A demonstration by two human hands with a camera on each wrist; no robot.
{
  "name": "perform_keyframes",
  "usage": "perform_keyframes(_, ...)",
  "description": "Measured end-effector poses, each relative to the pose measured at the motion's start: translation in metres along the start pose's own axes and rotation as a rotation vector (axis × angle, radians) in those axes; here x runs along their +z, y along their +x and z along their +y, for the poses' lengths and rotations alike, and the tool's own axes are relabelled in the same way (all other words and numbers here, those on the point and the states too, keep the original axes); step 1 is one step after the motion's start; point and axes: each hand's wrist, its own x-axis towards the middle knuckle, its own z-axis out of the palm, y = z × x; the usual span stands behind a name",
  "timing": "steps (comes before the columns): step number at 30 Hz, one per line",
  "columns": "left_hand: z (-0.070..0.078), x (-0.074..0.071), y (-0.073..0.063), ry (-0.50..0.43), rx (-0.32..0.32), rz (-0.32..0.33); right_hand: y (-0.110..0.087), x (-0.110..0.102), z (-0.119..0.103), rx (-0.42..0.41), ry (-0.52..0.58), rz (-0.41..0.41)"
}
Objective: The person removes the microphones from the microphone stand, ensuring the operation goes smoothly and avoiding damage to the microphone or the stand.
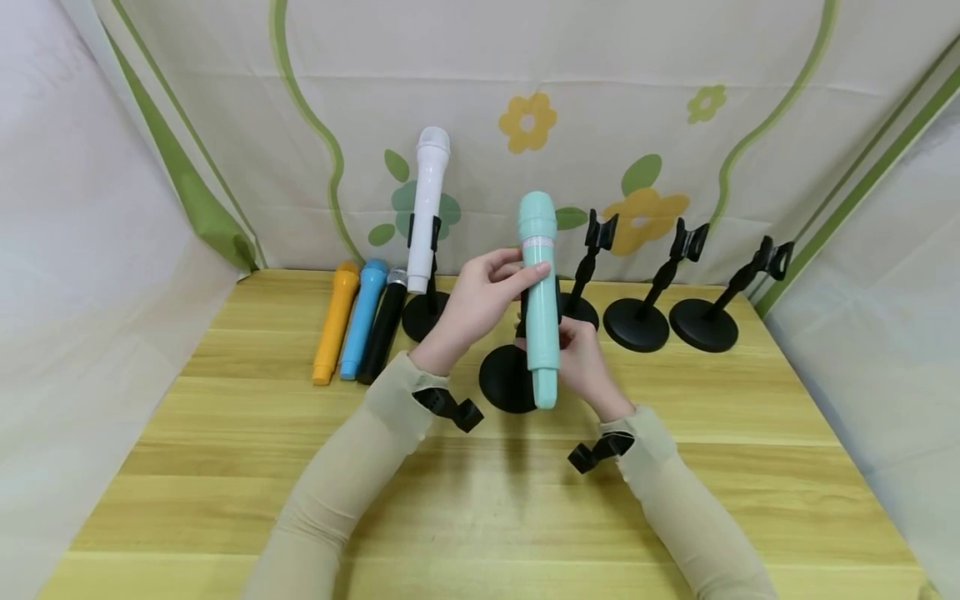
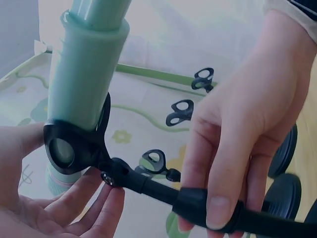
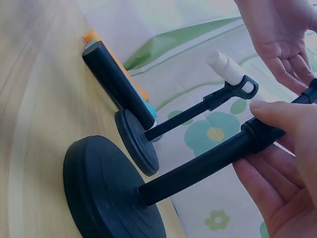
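Note:
A mint-green microphone (image 1: 540,292) sits tilted in the black clip (image 2: 69,148) of a microphone stand (image 3: 193,176), head end up in the head view. My left hand (image 1: 483,296) holds the microphone at the clip, thumb across its front; the left wrist view shows fingers under the clip joint. Lower down, my right hand (image 1: 588,362) grips the collar (image 2: 198,206) of the stand's pole, thumb on one side and fingers on the other. The stand's round black base (image 1: 504,379) is partly covered by the microphone in the head view.
Left of the hands, a white microphone (image 1: 429,208) rests in another stand. Orange (image 1: 336,325), blue (image 1: 363,321) and black (image 1: 384,329) microphones lie side by side on the wooden table (image 1: 480,517). Three stands with bare clips, one this black stand (image 1: 637,321), line the back right.

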Motion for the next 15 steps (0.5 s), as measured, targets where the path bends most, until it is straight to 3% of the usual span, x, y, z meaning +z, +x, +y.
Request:
perform_keyframes(5,0.001,0.001,0.002,-0.024,-0.008,0.013,0.004,0.003,0.029,-0.004,0.046,-0.004)
perform_keyframes(10,0.001,0.001,0.004,-0.057,-0.010,0.021,0.006,0.003,0.024,-0.043,0.042,-0.022)
perform_keyframes(15,0.002,-0.001,0.007,-0.081,-0.009,0.018,0.005,0.002,0.002,-0.061,0.030,-0.038)
